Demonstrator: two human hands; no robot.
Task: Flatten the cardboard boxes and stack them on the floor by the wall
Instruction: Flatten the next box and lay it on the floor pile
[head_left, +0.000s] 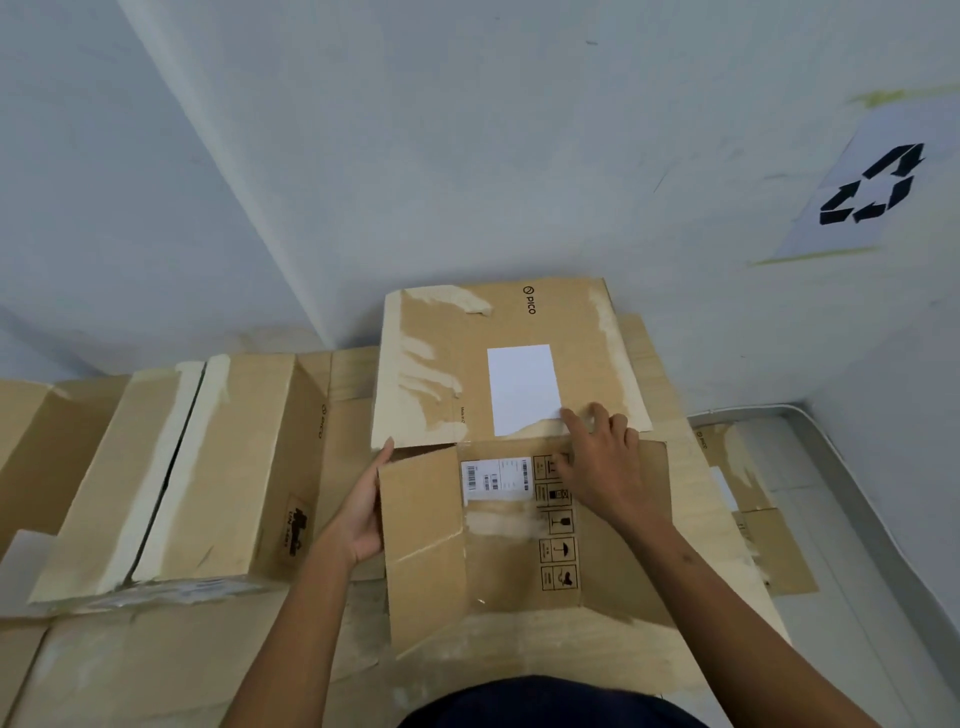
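Head view: a partly collapsed cardboard box (519, 551) is held over a layer of flattened cardboard (649, 639) spread on the floor in the wall corner (332, 338). The left hand (363, 514) is laid along the box's left flap edge, thumb straight. Its fingers are hidden behind the flap, so a grip cannot be confirmed. The right hand (605, 462) is spread with relaxed fingers across the box's far edge, its fingertips reaching the flattened box (447, 364) that lies beyond, against the wall.

To the left, close beside the held box, a taped box (197, 467) is seen not yet flattened. Bare floor (857, 545) is seen only at the right, past another flat piece (763, 545).

"PICO" is printed on the flattened box, on the taped box's side and on the right-hand piece. A blank white label (522, 389) is stuck to the flattened box. A barcoded shipping label (496, 478) and a column of handling symbols (558, 525) are carried by the held box, their text too small to read. A recycling sign (872, 187) is taped to the right wall.
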